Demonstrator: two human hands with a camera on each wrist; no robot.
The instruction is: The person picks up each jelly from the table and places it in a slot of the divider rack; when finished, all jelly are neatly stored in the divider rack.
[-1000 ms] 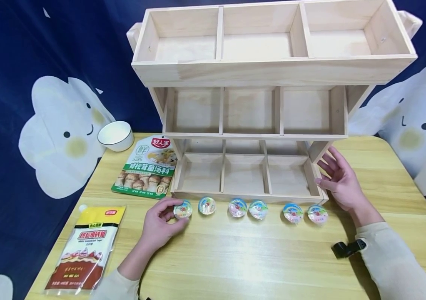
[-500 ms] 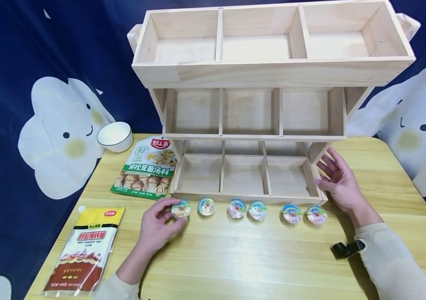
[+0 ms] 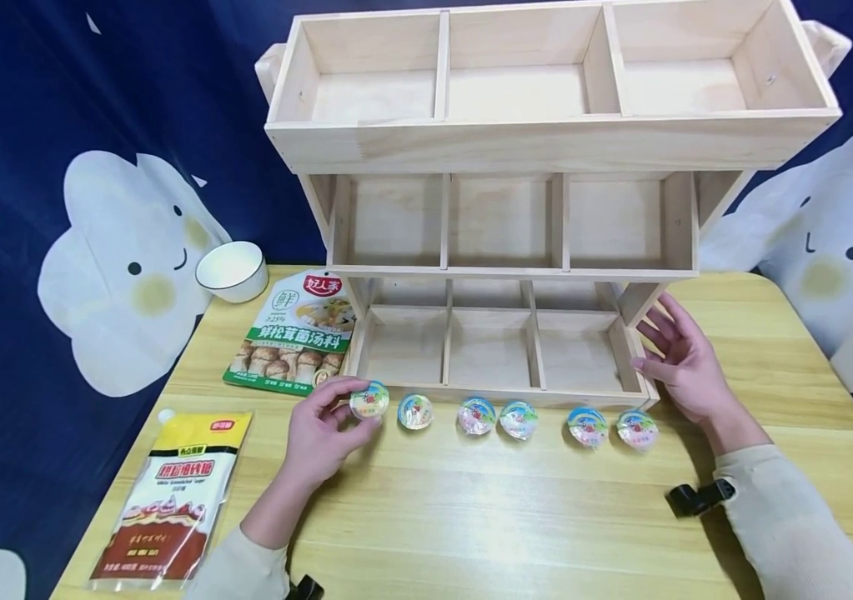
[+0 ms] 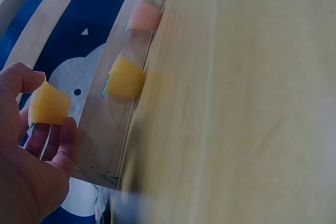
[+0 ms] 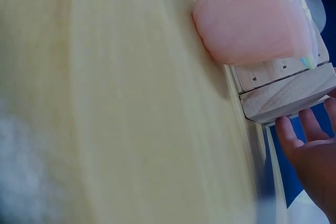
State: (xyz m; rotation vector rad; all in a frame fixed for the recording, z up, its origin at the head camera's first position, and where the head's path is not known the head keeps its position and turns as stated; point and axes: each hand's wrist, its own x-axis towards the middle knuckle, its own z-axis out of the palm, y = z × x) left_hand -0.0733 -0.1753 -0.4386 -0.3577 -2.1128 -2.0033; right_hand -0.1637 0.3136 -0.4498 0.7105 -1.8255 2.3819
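Presently, the left hand (image 3: 323, 440) holds a yellow cup (image 3: 369, 401), clamped between thumb and fingertips. The cup is at the near left corner of the shelf (image 3: 561, 146), face up in the head view; in the left wrist view it appears raised clear of the table (image 3: 501, 525). The right hand (image 3: 684, 379) touches the right end of the lowest tier, fingers apart and not wrapped round the wood.

Five other cups stand in a row along the tier's near face; leftmost is a second yellow one (image 3: 415, 412). A green packet (image 3: 291, 333) lies left of the shelf, with a bowl (image 3: 231, 271) beyond it at the far left and a sugar packet (image 3: 171, 500) at the near left.

Assessment of handling: the cup is probably light, with a thin, yielding wall and a smooth surface that may slip. The lid film looks the weakest part, liable to dent or split. Recommended hold: opposite sides just below the rim, light pressure, lid untouched.
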